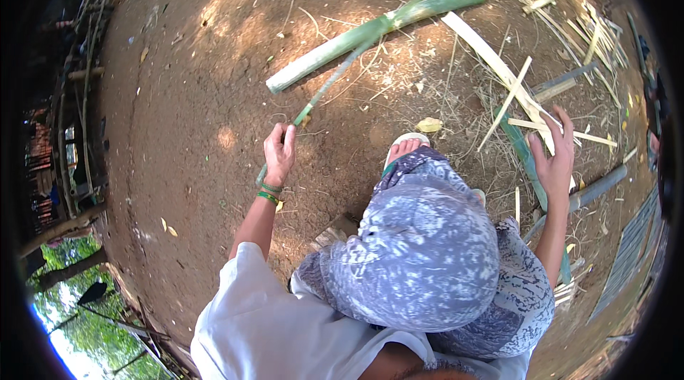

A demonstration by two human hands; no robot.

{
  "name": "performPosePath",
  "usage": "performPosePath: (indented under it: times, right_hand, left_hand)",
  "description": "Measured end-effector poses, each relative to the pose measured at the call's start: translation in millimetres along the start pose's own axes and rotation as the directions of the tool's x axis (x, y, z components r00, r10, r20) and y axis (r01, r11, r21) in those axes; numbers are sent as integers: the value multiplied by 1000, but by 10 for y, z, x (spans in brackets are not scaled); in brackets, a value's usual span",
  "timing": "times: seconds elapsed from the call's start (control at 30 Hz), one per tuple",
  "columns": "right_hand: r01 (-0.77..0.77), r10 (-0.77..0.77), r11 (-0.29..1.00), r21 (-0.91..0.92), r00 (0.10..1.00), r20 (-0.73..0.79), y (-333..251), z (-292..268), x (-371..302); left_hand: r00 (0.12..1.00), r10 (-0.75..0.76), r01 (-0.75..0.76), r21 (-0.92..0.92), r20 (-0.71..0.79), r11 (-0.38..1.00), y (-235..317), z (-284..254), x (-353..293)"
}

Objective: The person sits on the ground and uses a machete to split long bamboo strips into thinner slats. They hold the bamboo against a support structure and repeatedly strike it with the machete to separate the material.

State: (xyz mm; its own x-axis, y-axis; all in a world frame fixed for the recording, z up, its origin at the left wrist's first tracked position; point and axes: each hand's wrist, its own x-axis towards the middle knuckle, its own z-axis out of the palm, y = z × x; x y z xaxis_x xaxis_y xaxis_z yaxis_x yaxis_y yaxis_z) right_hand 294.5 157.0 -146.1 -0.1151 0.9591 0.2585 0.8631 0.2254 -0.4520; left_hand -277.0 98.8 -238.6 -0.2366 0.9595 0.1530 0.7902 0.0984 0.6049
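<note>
My left hand (280, 150) is closed around a long, thin green bamboo strip (329, 86). Its far end is blurred and crosses in front of a thick green bamboo stem (313, 63) on the ground; its short near end sticks out beside my wrist. To the right, my right hand (556, 159) is open, thumb and fingers spread. The near end of a wide, pale split bamboo piece (491, 59) lies between or just behind those fingers; whether they touch it I cannot tell.
Narrow pale slats (506, 103) and a dark green split piece (525, 155) lie near my right hand. A grey-green pole (598, 188) is farther right, with a pile of thin strips (602, 42) beyond. A small wooden block (335, 232) sits by my knee. A pole fence (85, 95) runs along the left.
</note>
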Motion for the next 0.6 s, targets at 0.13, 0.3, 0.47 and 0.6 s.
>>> performPosePath:
  times: [0.13,0.3,0.47,0.6]
  right_hand:
    - [-109,101,993,48,984,147,99,326,-377]
    - [-131,115,990,55,966,231,222,549,-760]
    - [-218,197,974,57,945,261,189,671,-907]
    - [-254,226,965,65,932,282,173,678,-1038]
  left_hand:
    - [937,-282,269,-89,-204,959,-903,-260,-607]
    - [785,-544,514,-178,-297,839,-1221,-74,-1018]
    - [803,-483,546,108,-347,830,-1714,336,-1312]
    - [809,-404,528,226,-427,818,-1654,391,-1211]
